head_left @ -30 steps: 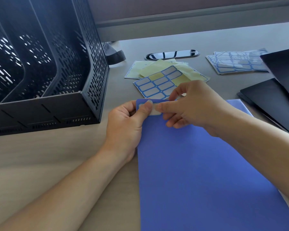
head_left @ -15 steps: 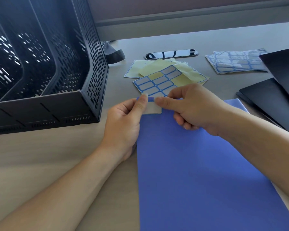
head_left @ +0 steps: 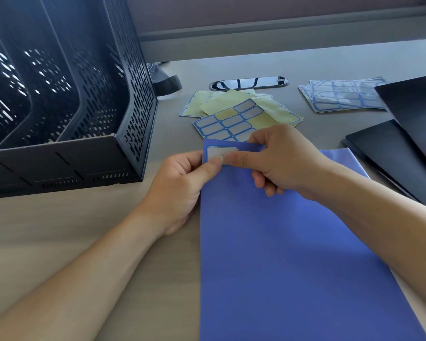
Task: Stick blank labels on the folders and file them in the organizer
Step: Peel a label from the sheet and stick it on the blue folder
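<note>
A blue folder lies flat on the desk in front of me. A blank white label sits on its top left corner. My left hand grips that corner, its thumb pressing the label's lower edge. From the right, my right hand reaches in with its forefinger laid along the label and the other fingers curled; its thumb is at the folder's top edge. The black perforated organizer stands at the left with its slots open toward me.
Beyond the folder lie a partly used label sheet and yellow backing sheets. More label sheets sit at the back right. Black folders are stacked on the right. A glossy black oval grommet is set in the desk.
The label now lies flatter on the folder's corner. My left thumb has slid down to its lower edge, and my right forefinger has moved left along it.
</note>
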